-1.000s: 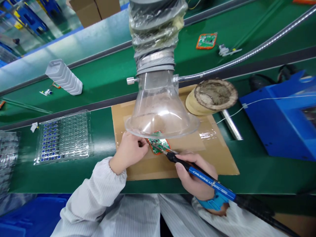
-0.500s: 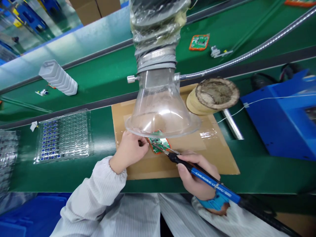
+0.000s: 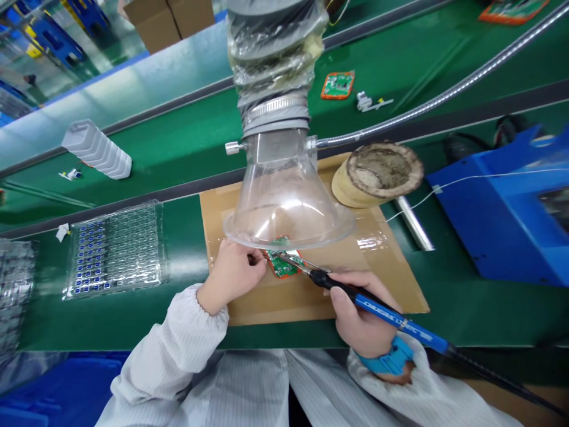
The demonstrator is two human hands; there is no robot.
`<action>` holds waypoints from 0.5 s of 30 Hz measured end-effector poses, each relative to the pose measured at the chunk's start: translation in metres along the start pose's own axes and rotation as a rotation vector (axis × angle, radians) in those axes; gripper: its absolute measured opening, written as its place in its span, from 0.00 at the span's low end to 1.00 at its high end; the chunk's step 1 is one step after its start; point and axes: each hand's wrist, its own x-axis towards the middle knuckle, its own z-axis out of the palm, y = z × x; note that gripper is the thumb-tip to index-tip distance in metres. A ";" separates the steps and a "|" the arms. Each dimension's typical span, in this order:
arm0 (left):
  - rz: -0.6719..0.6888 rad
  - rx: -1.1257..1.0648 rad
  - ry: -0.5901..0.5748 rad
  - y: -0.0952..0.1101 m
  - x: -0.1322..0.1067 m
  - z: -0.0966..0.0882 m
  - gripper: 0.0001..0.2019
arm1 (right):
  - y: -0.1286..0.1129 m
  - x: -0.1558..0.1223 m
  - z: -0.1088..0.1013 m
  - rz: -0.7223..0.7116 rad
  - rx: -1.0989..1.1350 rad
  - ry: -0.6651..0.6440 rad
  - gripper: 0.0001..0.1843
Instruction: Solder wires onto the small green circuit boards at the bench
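Observation:
A soldering iron [image 3: 377, 308] with a blue and black handle is gripped in my right hand [image 3: 367, 317]. Its metal tip slants left over a green circuit board [image 3: 288, 268] with an orange-red edge, which lies on a cardboard sheet. My left hand [image 3: 235, 270] is pinched closed at the board's left edge; whatever its fingertips hold is too small and hidden to make out. Just above the board hangs a clear fume hood [image 3: 284, 201], its rim covering the board's far edge from view.
A pot-like container [image 3: 377, 175] with a crusted rim stands on the cardboard [image 3: 395, 279] at right, near a blue machine [image 3: 502, 219]. At left lies a clear tray [image 3: 120, 249] with small blue parts. Another board [image 3: 338, 86] and stacked grey trays [image 3: 98, 148] sit on the green conveyor behind.
My right hand and the soldering iron have shifted slightly right. The left hand stays at the board. Things on the conveyor have moved left, and the view has shifted a little.

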 end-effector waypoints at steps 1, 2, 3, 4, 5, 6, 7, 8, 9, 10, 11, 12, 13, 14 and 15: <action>-0.001 -0.007 -0.001 -0.001 0.000 0.000 0.09 | -0.001 0.001 0.000 -0.001 0.002 0.000 0.06; -0.005 -0.011 -0.002 -0.001 0.000 0.000 0.09 | -0.001 0.001 0.000 -0.003 0.001 0.002 0.06; -0.013 -0.012 -0.003 -0.002 0.000 0.000 0.09 | -0.002 0.002 0.001 -0.007 0.002 0.007 0.06; -0.021 -0.008 -0.006 -0.002 0.000 0.000 0.09 | -0.002 0.003 0.001 -0.013 0.003 0.015 0.06; -0.027 -0.001 -0.016 -0.001 -0.001 0.000 0.09 | -0.003 0.003 0.001 -0.021 0.009 0.023 0.06; -0.026 0.012 -0.030 -0.001 -0.001 -0.001 0.09 | -0.003 0.004 0.001 -0.029 0.018 0.032 0.06; -0.016 0.037 -0.044 0.001 -0.003 -0.001 0.09 | -0.004 0.005 0.001 -0.037 0.026 0.039 0.06; 0.001 0.078 -0.051 0.003 -0.004 -0.002 0.08 | -0.004 0.005 0.001 -0.043 0.032 0.043 0.06; 0.021 0.131 -0.047 0.004 -0.006 -0.003 0.08 | -0.004 0.005 0.001 -0.046 0.036 0.042 0.06; 0.039 0.186 -0.033 0.006 -0.008 -0.004 0.07 | -0.003 0.005 0.001 -0.048 0.037 0.040 0.07; 0.046 0.230 -0.012 0.008 -0.010 -0.005 0.06 | -0.003 0.005 0.001 -0.049 0.035 0.038 0.07; 0.037 0.251 0.007 0.009 -0.011 -0.008 0.06 | -0.002 0.005 0.001 -0.051 0.035 0.037 0.07; 0.012 0.238 0.010 0.009 -0.012 -0.011 0.05 | -0.002 0.005 0.000 -0.054 0.039 0.036 0.07; -0.027 0.185 -0.003 0.008 -0.012 -0.016 0.05 | -0.001 0.004 0.000 -0.056 0.046 0.036 0.08; -0.070 0.096 -0.035 0.006 -0.011 -0.022 0.05 | -0.001 0.004 0.000 -0.059 0.053 0.037 0.08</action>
